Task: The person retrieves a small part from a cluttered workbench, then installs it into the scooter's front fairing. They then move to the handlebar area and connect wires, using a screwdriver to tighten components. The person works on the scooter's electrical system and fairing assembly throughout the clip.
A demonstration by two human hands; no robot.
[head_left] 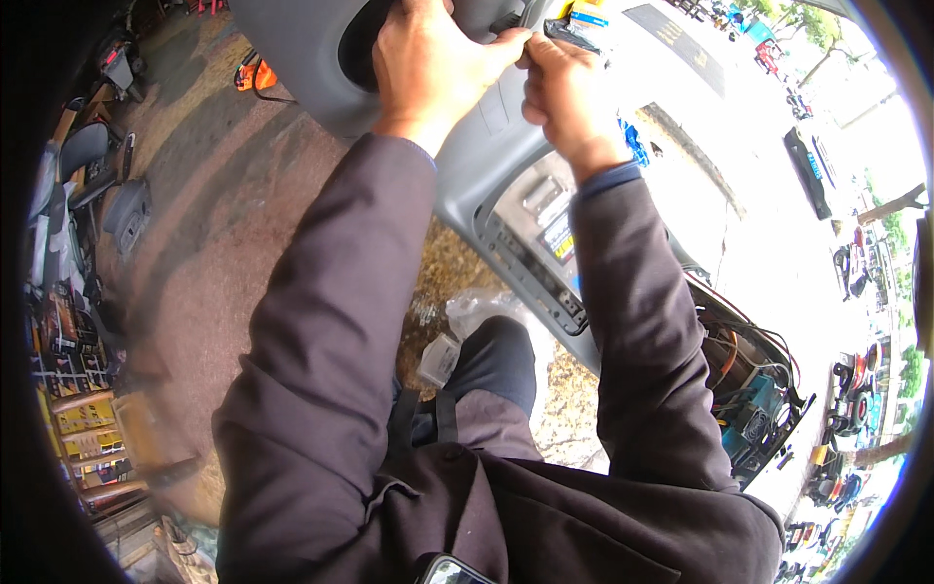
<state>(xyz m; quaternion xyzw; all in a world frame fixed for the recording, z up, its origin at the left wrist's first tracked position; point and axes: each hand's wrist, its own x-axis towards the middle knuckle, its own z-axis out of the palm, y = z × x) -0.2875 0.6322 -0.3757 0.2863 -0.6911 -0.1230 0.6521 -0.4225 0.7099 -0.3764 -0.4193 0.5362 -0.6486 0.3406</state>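
Both hands come together at a grey plastic panel (472,161). The left hand (425,70) lies against it, thumb stretched sideways to meet the right hand (567,95), whose fingers are bent inward. The right fingertips press close by that thumb; whether either hand pinches a small part there, I cannot tell. The panel sits right under the grip, reaching out to its left and down below it. Just left of the left hand, the panel has a dark round hole (358,60). A blue and yellow packet (589,17) is near the grip, above and to the right. Farther left is an orange object (258,75) on the ground. Well below the grip, by the person's knee (501,355), is a clear box (440,360).
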